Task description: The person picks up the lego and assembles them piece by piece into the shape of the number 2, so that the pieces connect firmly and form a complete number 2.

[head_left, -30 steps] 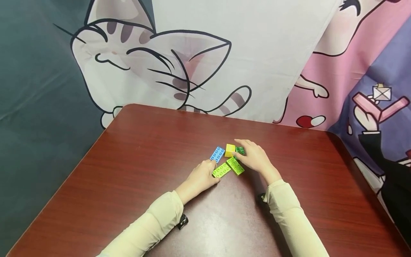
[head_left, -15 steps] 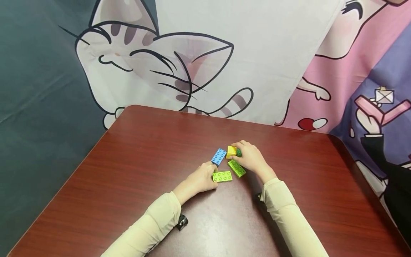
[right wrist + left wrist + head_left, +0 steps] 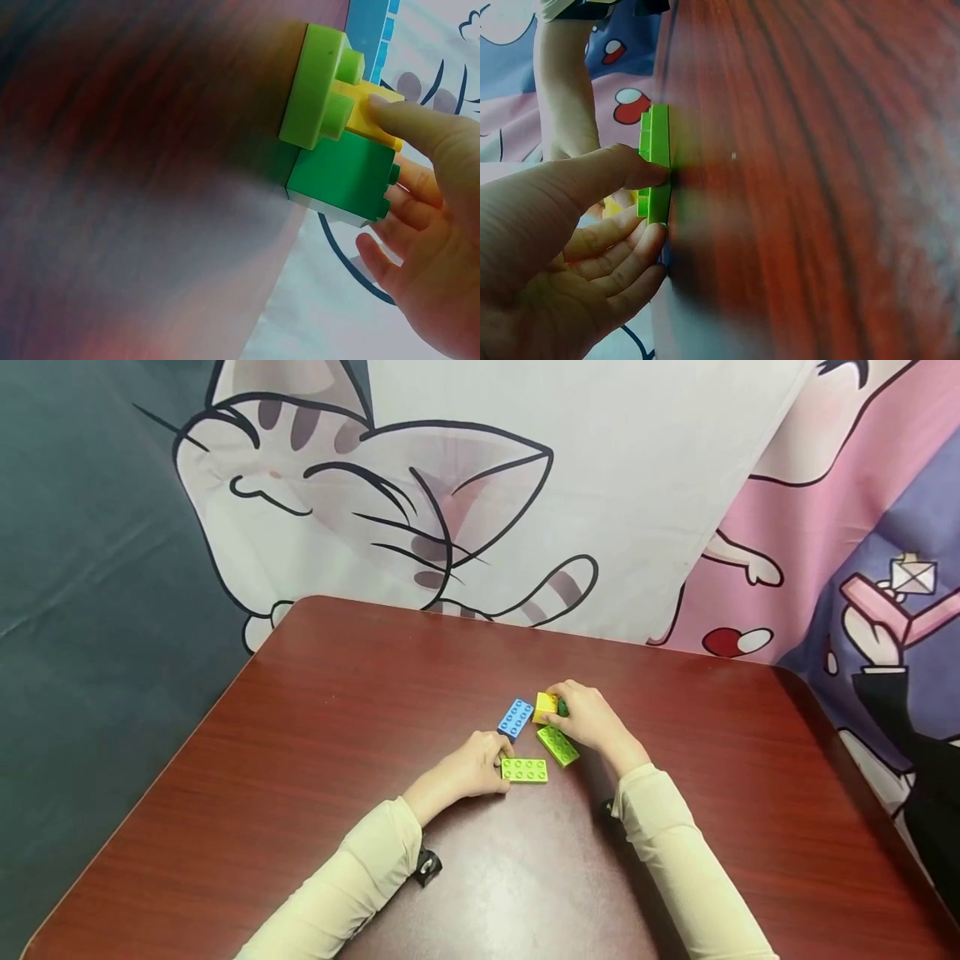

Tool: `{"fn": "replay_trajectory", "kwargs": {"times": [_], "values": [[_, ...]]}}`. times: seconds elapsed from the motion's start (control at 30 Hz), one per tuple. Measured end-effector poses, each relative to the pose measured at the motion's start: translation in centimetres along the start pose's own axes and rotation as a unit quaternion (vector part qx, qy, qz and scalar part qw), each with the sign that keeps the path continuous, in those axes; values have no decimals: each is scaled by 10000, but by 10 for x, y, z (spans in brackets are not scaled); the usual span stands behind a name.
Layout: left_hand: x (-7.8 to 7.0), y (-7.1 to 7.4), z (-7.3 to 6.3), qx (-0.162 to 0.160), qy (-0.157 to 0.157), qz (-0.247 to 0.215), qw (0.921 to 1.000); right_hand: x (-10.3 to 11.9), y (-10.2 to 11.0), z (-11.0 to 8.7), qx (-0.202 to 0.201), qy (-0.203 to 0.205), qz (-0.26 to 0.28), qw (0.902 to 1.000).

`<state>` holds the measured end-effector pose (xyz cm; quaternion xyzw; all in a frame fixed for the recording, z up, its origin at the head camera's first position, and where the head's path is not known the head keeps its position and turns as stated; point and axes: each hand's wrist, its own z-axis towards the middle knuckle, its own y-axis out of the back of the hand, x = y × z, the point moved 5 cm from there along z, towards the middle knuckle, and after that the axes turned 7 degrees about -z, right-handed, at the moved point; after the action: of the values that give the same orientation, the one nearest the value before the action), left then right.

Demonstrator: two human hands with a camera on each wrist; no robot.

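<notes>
Near the middle of the table, my left hand (image 3: 478, 767) pinches the left end of a light green toy building brick (image 3: 524, 770). In the left wrist view the thumb lies on the near side of that brick (image 3: 659, 131), low over the tabletop. My right hand (image 3: 591, 718) holds a yellow brick (image 3: 545, 708) between thumb and fingers. Right beside the yellow one is a dark green brick (image 3: 341, 178), partly hidden by the hand in the head view. Just in front of them lies another green brick (image 3: 557, 746), studs up.
A blue brick (image 3: 516, 718) lies left of the yellow one, close to the left fingertips. All the bricks are on a reddish-brown wooden table (image 3: 360, 693). Behind its far edge hangs a cloth (image 3: 637, 485) printed with cartoon cats.
The left hand has turned the light green brick from slanted to level and drawn it away from the other green brick. The right fingers have closed around the yellow brick.
</notes>
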<state>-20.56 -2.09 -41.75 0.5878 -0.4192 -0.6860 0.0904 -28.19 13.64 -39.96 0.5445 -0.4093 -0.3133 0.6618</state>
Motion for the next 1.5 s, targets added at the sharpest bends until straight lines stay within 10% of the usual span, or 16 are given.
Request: {"fn": "replay_trajectory", "kwargs": {"times": [0.5,1.5], "values": [[3,2,-1,54,-186,-214,9996,3,-1,3,367,-107,-270,9989],[10,4,2,150,-284,-363,9988,23,43,-27,-463,219,46,9987]]}}
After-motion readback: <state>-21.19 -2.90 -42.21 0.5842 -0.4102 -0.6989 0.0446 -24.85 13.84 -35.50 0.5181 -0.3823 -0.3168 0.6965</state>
